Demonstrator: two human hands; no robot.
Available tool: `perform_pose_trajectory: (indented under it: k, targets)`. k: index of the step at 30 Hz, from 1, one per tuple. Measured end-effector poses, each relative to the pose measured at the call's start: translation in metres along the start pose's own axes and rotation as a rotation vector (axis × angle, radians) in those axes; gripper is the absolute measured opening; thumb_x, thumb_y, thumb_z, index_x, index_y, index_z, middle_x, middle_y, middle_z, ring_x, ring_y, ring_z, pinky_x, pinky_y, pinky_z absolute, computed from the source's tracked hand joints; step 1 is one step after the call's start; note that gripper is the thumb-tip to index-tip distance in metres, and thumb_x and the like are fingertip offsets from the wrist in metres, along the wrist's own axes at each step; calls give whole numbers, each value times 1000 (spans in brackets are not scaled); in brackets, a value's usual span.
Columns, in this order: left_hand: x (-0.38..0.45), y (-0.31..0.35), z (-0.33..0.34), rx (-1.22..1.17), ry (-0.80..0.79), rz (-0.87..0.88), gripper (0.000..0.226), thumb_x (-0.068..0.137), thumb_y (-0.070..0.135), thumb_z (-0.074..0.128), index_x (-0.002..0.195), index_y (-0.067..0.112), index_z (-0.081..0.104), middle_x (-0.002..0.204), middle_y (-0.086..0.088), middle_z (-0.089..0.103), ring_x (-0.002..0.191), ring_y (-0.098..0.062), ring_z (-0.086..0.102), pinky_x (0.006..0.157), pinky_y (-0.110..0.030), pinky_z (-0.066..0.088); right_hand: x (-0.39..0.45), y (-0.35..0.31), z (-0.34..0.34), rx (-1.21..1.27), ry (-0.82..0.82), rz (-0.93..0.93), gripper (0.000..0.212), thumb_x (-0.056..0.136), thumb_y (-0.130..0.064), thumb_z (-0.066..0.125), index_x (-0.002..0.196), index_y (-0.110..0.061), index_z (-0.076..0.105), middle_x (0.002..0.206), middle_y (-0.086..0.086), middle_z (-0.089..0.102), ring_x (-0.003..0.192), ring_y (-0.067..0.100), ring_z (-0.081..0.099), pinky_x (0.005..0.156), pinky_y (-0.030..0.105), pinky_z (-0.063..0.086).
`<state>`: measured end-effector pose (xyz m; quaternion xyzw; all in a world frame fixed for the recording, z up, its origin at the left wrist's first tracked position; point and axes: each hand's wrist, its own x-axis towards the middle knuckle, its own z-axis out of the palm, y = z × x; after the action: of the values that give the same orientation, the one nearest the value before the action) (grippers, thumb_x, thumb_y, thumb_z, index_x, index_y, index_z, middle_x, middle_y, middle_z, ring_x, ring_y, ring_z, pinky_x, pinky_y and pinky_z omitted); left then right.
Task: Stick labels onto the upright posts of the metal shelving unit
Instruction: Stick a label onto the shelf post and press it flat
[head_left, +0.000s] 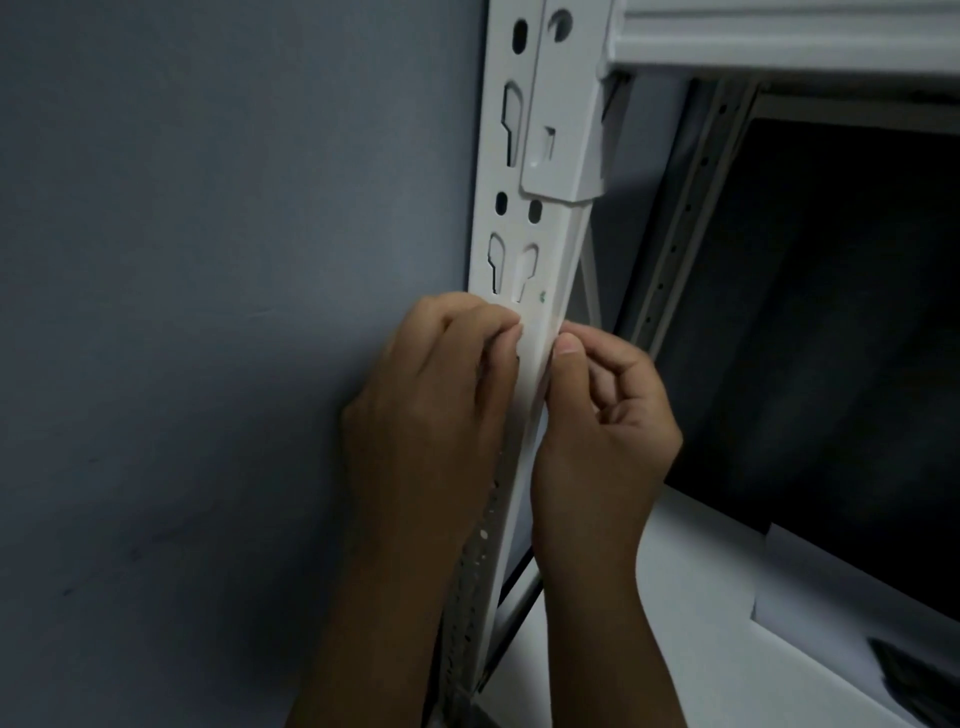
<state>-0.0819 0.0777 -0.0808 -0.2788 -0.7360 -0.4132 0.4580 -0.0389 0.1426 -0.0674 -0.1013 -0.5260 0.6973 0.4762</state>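
A dull blue-grey wall (208, 312) fills the left side. Next to it stands a white metal post (540, 270) of the shelving unit. The post has round holes and keyhole-shaped slots (496, 260) cut in it. At the top, a white beam (779, 36) hooks onto the post with a bracket (563, 130). Behind the post it is dark, and a thinner post with small holes (685, 218) leans there. Low on the right lies a white shelf (701, 649).

Both hands are up at the post, one on each side. The left hand (436, 410) has its fingers (498, 327) curled, with the tips pinched together against the front of the post. The right hand (602, 441) has its fingers curled too, and its thumb (569, 348) presses on the post's right edge. A pale strip, maybe the label (535, 358), sits between the two hands on the post, but it is hard to tell it from the white metal.
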Motion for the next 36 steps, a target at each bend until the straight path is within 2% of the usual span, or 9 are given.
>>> perform_pose_trajectory:
  k: [5, 7, 13, 19, 26, 29, 31, 36]
  targets:
    - [3, 3, 4, 17, 23, -20, 17, 90, 18, 55, 90, 5, 66, 95, -9, 63, 74, -17, 62, 62, -26, 52, 0, 1, 0, -9, -6, -3, 13, 90, -4, 61, 88, -16, 67, 78, -6, 71, 71, -3, 67, 61, 6, 48]
    - [2, 3, 7, -5, 42, -14, 16, 89, 17, 56, 88, 5, 65, 93, -9, 63, 73, -16, 60, 62, -22, 50, 0, 1, -1, 0, -8, 1, 14, 90, -3, 60, 87, -16, 66, 74, -9, 71, 70, -4, 67, 62, 6, 48]
    - [2, 7, 11, 84, 92, -14, 14, 87, 17, 56, 82, 7, 64, 88, -7, 62, 66, -15, 57, 63, -21, 43, 0, 0, 1, -18, -13, -17, 15, 90, -2, 59, 86, -16, 65, 70, -17, 69, 69, -4, 67, 61, 6, 48]
    - [4, 8, 10, 105, 92, -11, 10, 86, 15, 57, 80, 9, 62, 88, -6, 61, 68, -16, 56, 59, -27, 43, -1, -1, 2, -10, -4, -14, 15, 90, -1, 59, 86, -15, 65, 68, -19, 69, 68, -5, 67, 59, 5, 47]
    - [8, 11, 6, 70, 37, -54, 7, 82, 17, 56, 78, 12, 60, 87, -4, 60, 65, -16, 56, 61, -27, 41, -1, 0, 3, 4, 7, -4, 15, 90, -2, 60, 85, -15, 66, 74, -12, 72, 70, -3, 68, 61, 6, 48]
    - [11, 13, 4, 79, 17, -92, 5, 80, 18, 57, 77, 14, 60, 86, -2, 61, 65, -13, 56, 45, -16, 32, -2, -1, 3, 0, 14, 4, 15, 90, -3, 60, 86, -16, 66, 83, -7, 72, 72, -1, 69, 63, 7, 49]
    - [12, 13, 3, 68, 8, -107, 4, 79, 18, 57, 76, 15, 59, 86, 0, 60, 65, -12, 55, 47, -10, 30, -2, -1, 3, -13, 14, 6, 15, 90, -3, 60, 87, -16, 66, 83, -7, 72, 74, 0, 69, 63, 8, 49]
    - [8, 9, 5, 46, 22, -98, 4, 79, 17, 58, 77, 14, 59, 87, -1, 61, 65, -12, 54, 52, -12, 35, -3, 0, 3, -13, 22, 10, 14, 91, -3, 59, 88, -15, 66, 85, -6, 72, 74, 0, 70, 63, 8, 50]
